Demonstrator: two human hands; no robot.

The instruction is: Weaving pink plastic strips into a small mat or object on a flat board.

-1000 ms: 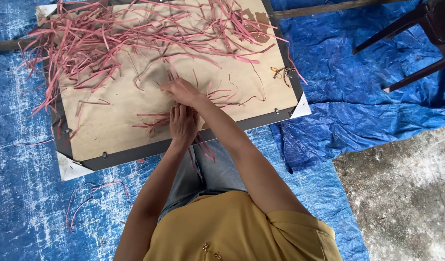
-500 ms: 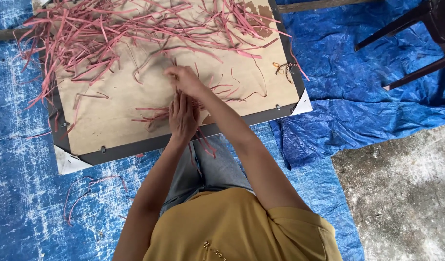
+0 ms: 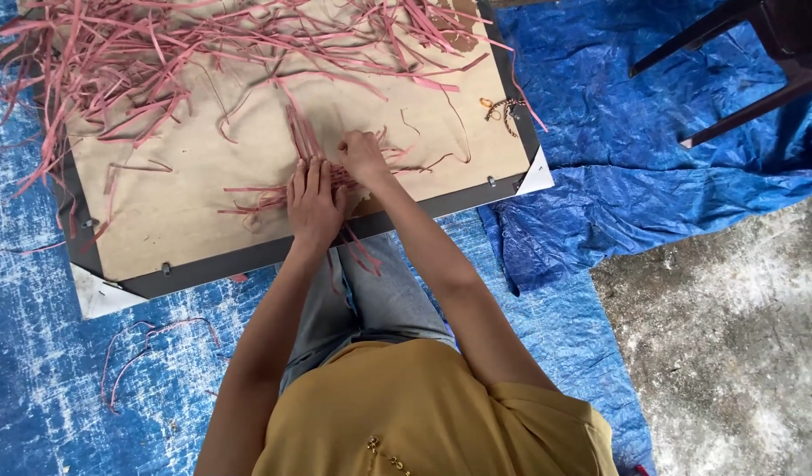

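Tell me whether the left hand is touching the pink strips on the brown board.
Touching. The head view shows the left hand lying flat on the pink strips, fingers pressing them against the brown board.

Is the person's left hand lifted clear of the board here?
No, the left hand lies flat, pressing pink strips onto the brown board.

The right hand (image 3: pixel 363 157) has drawn back beside the left hand (image 3: pixel 314 201), seemingly pinching pink strips (image 3: pixel 313 145).

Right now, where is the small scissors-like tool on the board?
In the head view, the small tool lies near the board's right edge, right of the right hand, beside pink strips.
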